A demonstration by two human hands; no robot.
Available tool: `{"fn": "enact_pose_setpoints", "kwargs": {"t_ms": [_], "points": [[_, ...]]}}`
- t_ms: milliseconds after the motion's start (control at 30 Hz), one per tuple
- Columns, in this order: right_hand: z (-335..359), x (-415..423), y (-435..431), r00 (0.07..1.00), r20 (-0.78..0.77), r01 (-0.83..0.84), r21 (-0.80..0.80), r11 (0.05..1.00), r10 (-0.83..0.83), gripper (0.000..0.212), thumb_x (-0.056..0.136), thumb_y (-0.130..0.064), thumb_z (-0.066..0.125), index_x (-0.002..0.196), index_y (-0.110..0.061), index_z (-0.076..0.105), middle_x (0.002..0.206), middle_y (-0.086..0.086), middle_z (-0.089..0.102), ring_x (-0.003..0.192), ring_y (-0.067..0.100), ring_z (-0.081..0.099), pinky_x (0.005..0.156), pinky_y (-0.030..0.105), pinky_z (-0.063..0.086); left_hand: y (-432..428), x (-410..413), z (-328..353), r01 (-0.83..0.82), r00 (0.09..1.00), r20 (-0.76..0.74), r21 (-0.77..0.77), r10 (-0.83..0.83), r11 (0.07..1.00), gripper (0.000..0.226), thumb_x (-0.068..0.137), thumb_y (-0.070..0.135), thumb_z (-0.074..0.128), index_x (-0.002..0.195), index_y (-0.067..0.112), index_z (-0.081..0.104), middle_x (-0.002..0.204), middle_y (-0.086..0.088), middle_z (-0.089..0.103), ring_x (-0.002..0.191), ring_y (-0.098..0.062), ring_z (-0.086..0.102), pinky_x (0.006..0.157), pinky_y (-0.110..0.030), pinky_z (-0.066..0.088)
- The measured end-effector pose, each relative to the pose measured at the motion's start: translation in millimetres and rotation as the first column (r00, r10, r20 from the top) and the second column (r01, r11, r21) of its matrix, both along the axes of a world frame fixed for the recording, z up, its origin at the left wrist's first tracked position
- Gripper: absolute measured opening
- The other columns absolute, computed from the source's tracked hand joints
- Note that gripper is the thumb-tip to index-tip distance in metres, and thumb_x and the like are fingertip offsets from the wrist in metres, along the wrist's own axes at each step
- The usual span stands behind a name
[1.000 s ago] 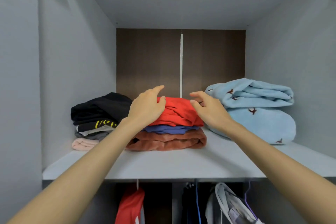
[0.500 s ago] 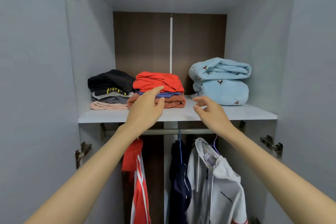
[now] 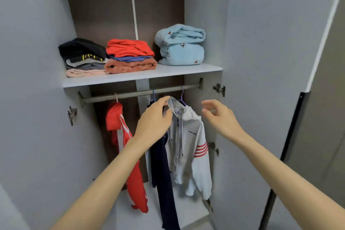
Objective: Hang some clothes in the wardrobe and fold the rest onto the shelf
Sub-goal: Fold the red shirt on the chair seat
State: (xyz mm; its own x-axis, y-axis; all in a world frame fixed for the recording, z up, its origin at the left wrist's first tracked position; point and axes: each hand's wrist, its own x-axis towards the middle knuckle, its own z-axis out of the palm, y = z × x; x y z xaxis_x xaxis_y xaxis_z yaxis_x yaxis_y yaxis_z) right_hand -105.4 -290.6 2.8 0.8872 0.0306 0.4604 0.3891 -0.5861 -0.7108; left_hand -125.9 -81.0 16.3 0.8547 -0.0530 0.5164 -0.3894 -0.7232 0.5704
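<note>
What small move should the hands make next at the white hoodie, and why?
Probably the right hand, open beside it, should take the white hoodie's right shoulder. The left hand already pinches its hood, which lies bunched on the purple hanger, so two hands could straighten it.

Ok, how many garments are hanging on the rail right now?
3: a red jacket at the left, a navy garment in the middle, a grey hoodie at the right. The left hand may hide another.
</note>
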Motion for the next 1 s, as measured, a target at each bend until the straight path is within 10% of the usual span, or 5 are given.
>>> {"fn": "enact_pose_setpoints", "kwargs": {"t_ms": [800,1000], "points": [[-187.0,-303.7,-301.5,0.826,-0.378,0.479,0.076,0.875,-0.419,0.025,0.099,-0.017,0.051,0.123,-0.018,0.058,0.104,-0.001,0.063,0.085,0.02,0.061,0.061,0.009,0.042,-310.0,-178.6,-182.8,0.443,0.813,-0.373,-0.099,-0.446,0.891,0.041,0.098,0.019,0.049,0.139,0.02,0.048,0.13,0.002,0.06,0.118,-0.014,0.056,0.102,-0.03,0.041],[-245.0,-364.7,-375.9,0.755,-0.465,0.539,0.036,0.842,-0.463,0.025,0.098,-0.023,0.054,0.123,-0.021,0.059,0.108,-0.01,0.062,0.084,-0.003,0.06,0.066,0.009,0.047,-392.2,-230.9,-238.7,0.491,0.725,-0.477,-0.147,-0.497,0.858,0.04,0.098,0.02,0.05,0.138,0.021,0.048,0.129,0.004,0.06,0.118,-0.014,0.055,0.104,-0.039,0.041]]}}
